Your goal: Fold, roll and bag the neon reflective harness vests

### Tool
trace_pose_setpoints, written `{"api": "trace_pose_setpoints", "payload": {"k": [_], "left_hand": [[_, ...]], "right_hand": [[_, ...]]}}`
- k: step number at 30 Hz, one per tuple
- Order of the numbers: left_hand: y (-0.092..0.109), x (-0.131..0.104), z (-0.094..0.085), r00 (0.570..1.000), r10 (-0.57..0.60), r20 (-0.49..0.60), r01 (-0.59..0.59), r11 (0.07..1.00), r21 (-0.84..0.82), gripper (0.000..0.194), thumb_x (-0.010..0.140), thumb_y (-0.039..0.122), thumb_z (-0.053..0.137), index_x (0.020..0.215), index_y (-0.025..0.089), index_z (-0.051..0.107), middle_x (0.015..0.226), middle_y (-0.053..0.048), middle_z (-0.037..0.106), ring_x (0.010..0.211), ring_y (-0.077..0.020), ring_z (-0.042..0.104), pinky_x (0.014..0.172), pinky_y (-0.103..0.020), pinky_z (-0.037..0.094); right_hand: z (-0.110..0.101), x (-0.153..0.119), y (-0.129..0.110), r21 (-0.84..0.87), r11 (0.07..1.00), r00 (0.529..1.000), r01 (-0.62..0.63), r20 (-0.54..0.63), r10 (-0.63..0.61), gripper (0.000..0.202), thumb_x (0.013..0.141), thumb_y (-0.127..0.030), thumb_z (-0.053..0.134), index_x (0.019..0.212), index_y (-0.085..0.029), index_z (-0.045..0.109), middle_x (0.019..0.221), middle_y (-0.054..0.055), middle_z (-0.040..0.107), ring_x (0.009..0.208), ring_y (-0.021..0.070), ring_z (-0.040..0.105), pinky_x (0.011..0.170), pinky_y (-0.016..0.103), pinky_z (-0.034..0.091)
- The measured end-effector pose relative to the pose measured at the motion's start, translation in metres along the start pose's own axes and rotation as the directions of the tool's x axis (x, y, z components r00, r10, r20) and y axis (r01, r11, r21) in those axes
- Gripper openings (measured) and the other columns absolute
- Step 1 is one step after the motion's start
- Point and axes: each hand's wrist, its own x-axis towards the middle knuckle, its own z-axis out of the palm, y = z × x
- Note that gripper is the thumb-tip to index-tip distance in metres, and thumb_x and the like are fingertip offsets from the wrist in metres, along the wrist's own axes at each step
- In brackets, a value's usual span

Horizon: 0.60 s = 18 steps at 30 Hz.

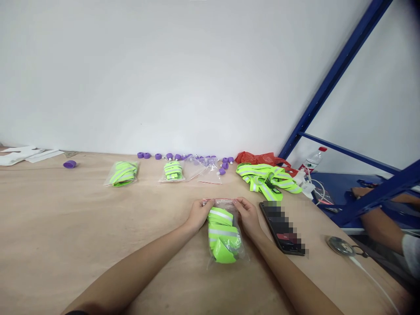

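Observation:
A clear zip bag [241,250] lies on the table in front of me, with a folded neon-yellow reflective strap [224,238] inside it. My left hand [198,214] pinches the left corner of the bag's red-lined top edge. At the right corner of the same edge, my right hand [248,215] has its thumb and fingers closed on the plastic. The top edge is stretched straight between both hands. Whether the zip is sealed I cannot tell.
Filled bags [124,173] [173,171], clear bags [210,171] and purple caps [158,156] line the back. Loose reflective straps [267,178] lie by a red plastic bag [259,158]. Right are a phone [282,229], a round cabled device [341,246], a blue frame [334,83] and another person's arm [382,227].

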Motion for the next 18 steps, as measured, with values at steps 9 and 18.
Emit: {"api": "trace_pose_setpoints", "payload": {"k": [9, 18], "left_hand": [[0.0011, -0.0007, -0.0014, 0.995, 0.001, 0.099, -0.003, 1.000, 0.018, 0.047, 0.069, 0.058, 0.078, 0.073, 0.012, 0.075, 0.068, -0.006, 0.072, 0.060, -0.0191, 0.061, 0.060, -0.029, 0.044], [0.0022, 0.0004, -0.0015, 0.992, -0.001, 0.129, 0.004, 1.000, -0.026, 0.047, 0.071, 0.057, 0.079, 0.079, 0.011, 0.074, 0.072, -0.006, 0.071, 0.064, -0.0177, 0.061, 0.062, -0.028, 0.045]], "right_hand": [[0.0017, -0.0021, -0.0023, -0.039, 0.998, 0.996, -0.050, 0.076, 0.053, 0.037, 0.063, -0.053, 0.085, 0.072, -0.018, 0.075, 0.075, 0.005, 0.071, 0.071, 0.0206, 0.059, 0.069, 0.031, 0.047], [0.0008, -0.0038, -0.0024, 0.021, 0.998, 0.996, -0.066, 0.062, 0.064, 0.038, 0.064, -0.051, 0.085, 0.068, -0.018, 0.067, 0.066, 0.001, 0.065, 0.062, 0.0164, 0.054, 0.060, 0.028, 0.042]]}}
